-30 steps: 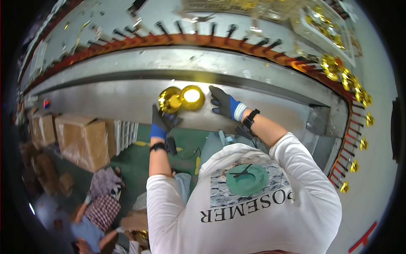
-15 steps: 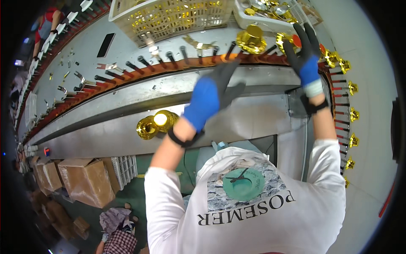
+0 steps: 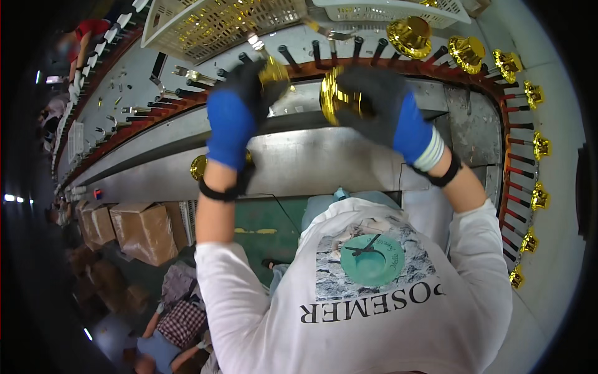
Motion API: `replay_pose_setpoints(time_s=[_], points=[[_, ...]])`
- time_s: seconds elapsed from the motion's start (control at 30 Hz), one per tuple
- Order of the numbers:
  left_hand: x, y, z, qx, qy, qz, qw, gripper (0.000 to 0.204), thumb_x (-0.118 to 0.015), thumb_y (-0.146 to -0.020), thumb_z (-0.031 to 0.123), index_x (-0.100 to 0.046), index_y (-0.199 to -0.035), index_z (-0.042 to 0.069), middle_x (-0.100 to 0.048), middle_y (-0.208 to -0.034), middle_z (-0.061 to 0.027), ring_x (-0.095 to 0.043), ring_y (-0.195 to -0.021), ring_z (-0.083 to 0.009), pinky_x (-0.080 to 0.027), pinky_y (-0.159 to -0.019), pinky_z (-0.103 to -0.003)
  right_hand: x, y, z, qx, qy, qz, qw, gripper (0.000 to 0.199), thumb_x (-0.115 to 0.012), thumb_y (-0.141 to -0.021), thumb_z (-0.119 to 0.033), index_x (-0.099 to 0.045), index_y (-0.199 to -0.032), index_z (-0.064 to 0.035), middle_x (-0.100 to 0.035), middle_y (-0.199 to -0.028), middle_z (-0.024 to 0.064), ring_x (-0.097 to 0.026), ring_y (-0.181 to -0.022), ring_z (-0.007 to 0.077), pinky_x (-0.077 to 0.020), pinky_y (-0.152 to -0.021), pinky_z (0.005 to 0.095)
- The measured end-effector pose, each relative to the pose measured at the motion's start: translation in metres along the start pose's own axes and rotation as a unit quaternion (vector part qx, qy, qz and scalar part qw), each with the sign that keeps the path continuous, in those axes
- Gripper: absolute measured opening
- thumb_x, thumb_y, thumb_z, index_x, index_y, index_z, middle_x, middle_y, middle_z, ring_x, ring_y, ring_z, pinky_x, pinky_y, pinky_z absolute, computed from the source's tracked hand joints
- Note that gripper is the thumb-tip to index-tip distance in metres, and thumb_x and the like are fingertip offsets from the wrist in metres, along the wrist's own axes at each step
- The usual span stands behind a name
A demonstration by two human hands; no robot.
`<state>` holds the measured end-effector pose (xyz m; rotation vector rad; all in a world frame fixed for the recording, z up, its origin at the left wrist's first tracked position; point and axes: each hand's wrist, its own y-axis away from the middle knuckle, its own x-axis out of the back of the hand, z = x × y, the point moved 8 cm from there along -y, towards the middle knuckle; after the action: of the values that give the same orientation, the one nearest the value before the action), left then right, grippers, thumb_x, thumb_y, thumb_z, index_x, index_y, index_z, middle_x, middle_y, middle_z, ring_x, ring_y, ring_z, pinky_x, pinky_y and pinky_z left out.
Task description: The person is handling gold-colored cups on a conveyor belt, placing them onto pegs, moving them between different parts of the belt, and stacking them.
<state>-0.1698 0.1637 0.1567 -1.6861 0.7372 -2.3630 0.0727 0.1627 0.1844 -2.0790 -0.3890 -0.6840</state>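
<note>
Both hands wear black gloves with blue cuffs. My right hand (image 3: 377, 103) grips a shiny gold hat-shaped part (image 3: 332, 96), its flared rim turned toward my left hand. My left hand (image 3: 246, 93) is closed on another gold part (image 3: 274, 73), blurred and partly hidden by the fingers. The two parts are apart, above the near edge of the line of upright pegs (image 3: 317, 56). Partly behind my left wrist, a further gold part (image 3: 198, 167) sits on the metal ledge (image 3: 324, 159).
Gold hat-shaped parts (image 3: 409, 37) sit on the pegs around the right bend. A cream crate (image 3: 205, 37) and a white basket (image 3: 386, 14) stand beyond the pegs. Cardboard boxes (image 3: 146, 230) are at left. Other people (image 3: 180, 324) work at lower left and far left.
My hands have come closer together, the right moving left and down, the left moving left and up. Each now holds a gold part. The view has shifted, and more pegs at right carry gold parts.
</note>
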Motion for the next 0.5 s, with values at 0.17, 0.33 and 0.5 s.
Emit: replay_pose_setpoints(time_s=[0.17,0.33,0.5], points=[[-0.174,0.174,0.018,0.146,0.112,-0.251,0.950,0.050,-0.081,-0.092,0.042,-0.071,-0.130,0.010,-0.076,-0.113,-0.0192,-0.075,-0.100,-0.0382,-0.061,-0.084,-0.047,-0.102,0.214,0.115,-0.221,-0.012,-0.270,0.937,0.046,-0.079,-0.088,-0.036,-0.070,-0.126,-0.0098,-0.074,-0.101,0.0175,-0.073,-0.093,0.0379,-0.0575,-0.082,0.0503],[-0.264,0.233,0.005,0.311,0.051,-0.294,0.902,0.057,-0.078,-0.091,0.048,-0.069,-0.132,0.009,-0.074,-0.116,-0.0240,-0.073,-0.106,-0.0404,-0.059,-0.090,-0.049,-0.147,0.271,0.148,-0.321,0.042,-0.340,0.883,0.054,-0.078,-0.086,-0.040,-0.068,-0.129,-0.0088,-0.074,-0.107,0.0180,-0.072,-0.098,0.0392,-0.0578,-0.088,0.0502],[-0.256,0.201,0.031,0.252,-0.013,-0.458,0.853,0.071,-0.069,-0.094,0.059,-0.064,-0.142,0.006,-0.072,-0.126,-0.0264,-0.071,-0.117,-0.0416,-0.058,-0.098,-0.051,-0.118,0.274,0.140,-0.251,0.036,-0.228,0.940,0.062,-0.078,-0.087,-0.039,-0.064,-0.136,-0.0044,-0.069,-0.126,0.0233,-0.069,-0.111,0.0424,-0.0568,-0.096,0.0499]])
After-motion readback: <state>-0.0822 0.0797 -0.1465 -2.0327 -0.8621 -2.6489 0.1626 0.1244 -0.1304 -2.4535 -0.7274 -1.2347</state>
